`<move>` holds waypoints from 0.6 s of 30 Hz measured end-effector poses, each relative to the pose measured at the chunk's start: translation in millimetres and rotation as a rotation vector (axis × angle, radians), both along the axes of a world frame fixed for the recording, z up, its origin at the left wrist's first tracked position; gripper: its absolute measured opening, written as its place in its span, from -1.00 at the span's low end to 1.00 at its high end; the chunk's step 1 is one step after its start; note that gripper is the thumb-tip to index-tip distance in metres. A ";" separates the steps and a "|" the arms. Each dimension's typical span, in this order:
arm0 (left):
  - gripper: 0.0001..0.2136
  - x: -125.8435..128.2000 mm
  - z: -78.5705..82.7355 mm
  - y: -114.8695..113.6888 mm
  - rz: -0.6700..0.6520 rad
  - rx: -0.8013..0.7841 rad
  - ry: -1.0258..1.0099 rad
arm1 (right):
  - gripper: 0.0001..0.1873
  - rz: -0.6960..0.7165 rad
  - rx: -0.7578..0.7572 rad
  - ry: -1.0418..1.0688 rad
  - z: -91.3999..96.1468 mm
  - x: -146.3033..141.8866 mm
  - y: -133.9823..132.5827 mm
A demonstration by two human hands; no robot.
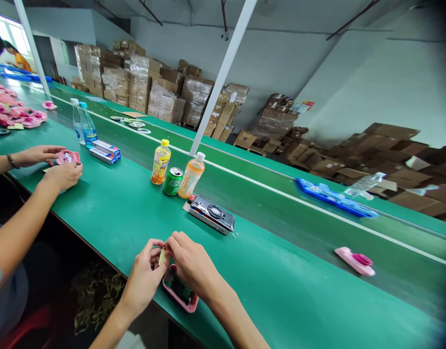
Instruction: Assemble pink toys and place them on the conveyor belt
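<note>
at the near edge of the green worktop (117,228), i am working over a pink-framed case (188,305) lying open side up, with its dark interior showing. my left hand (145,281) and my right hand (194,264) are closing at the fingertips, pinching a small pale piece (162,257) directly above the case. i judge the step in hand to be handling this piece at the case, but i cannot tell whether it is going in or coming out. the next move is calling for a steady pinch and careful alignment. a black electronic unit (210,214) is sitting just ahead, beyond it a green can (172,181) and two bottles. to my left, a co-worker's hands (63,167) are gripping a pink item (67,157).
</note>
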State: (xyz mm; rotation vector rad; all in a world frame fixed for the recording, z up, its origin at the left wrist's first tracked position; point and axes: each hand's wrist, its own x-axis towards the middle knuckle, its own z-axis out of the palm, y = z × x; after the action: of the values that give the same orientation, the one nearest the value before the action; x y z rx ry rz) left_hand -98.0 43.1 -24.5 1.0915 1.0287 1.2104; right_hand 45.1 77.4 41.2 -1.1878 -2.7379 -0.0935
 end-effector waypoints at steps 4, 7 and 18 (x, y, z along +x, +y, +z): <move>-0.66 -4.9 8.2 1.4 -0.004 -0.015 -0.062 | -0.82 0.083 0.117 -0.037 -4.4 -5.1 -10.3; -0.58 -17.3 16.0 1.7 -0.078 -0.074 -0.206 | -0.86 0.134 0.117 0.046 -7.5 -3.2 -15.9; -0.40 -27.7 22.2 5.0 0.147 -0.328 -0.274 | -0.65 -0.001 0.133 0.388 -14.3 14.5 -123.4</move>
State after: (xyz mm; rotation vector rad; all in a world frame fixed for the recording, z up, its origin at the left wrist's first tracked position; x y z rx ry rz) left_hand -125.7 48.1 -2.3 0.5863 1.0600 1.2163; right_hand 59.7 -46.1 26.9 -1.0451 -2.3556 -0.0396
